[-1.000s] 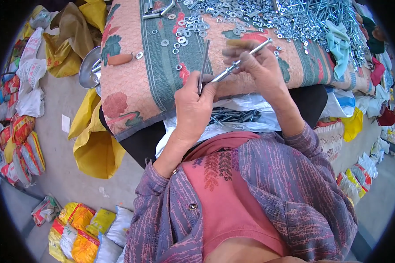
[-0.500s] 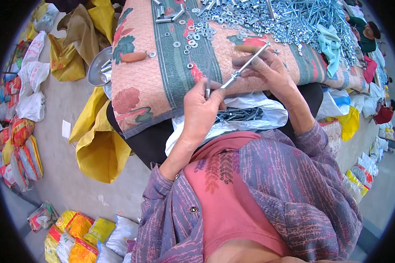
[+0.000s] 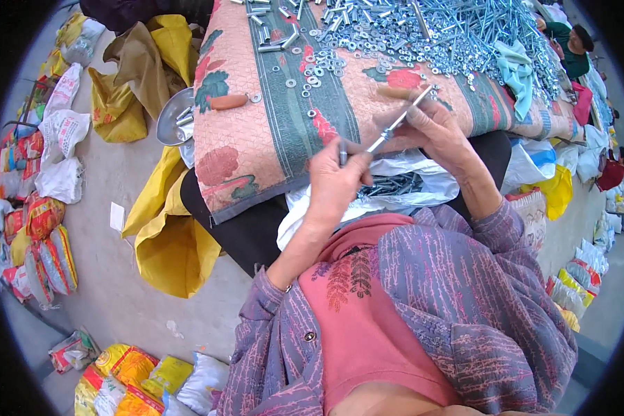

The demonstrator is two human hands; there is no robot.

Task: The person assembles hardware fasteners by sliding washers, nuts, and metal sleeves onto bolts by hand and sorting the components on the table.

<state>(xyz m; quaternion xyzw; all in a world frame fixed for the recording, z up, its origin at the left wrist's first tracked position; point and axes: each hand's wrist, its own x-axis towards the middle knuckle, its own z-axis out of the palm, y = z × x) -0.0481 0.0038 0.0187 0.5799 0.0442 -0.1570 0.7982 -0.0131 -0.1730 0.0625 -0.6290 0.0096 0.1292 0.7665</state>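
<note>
Over the cloth-covered table, a long silvery bolt [image 3: 398,125] with a sleeve slants between my hands. My left hand [image 3: 333,182] grips its lower end. A second metal rod [image 3: 342,152], blurred, sticks up from the same fist. My right hand [image 3: 440,130] has its thumb and fingers closed around the upper part of the bolt. A brownish covering shows on one of its stretched fingers, smeared by motion. Below the hands, a white sack [image 3: 442,182] at my lap holds several dark metal bolts [image 3: 395,184].
Loose washers [image 3: 324,64], sleeves and a heap of long bolts [image 3: 475,38] cover the far side of the patterned cloth [image 3: 239,139]. An orange tube-shaped piece [image 3: 229,102] lies at left, near a metal bowl [image 3: 168,125]. A teal rag [image 3: 514,75] lies right; yellow sacks [image 3: 177,249] stand left.
The scene has shifted slightly right and down in the picture. My right thumb and fingers have come closer together on the bolt; my left hand keeps its grip.
</note>
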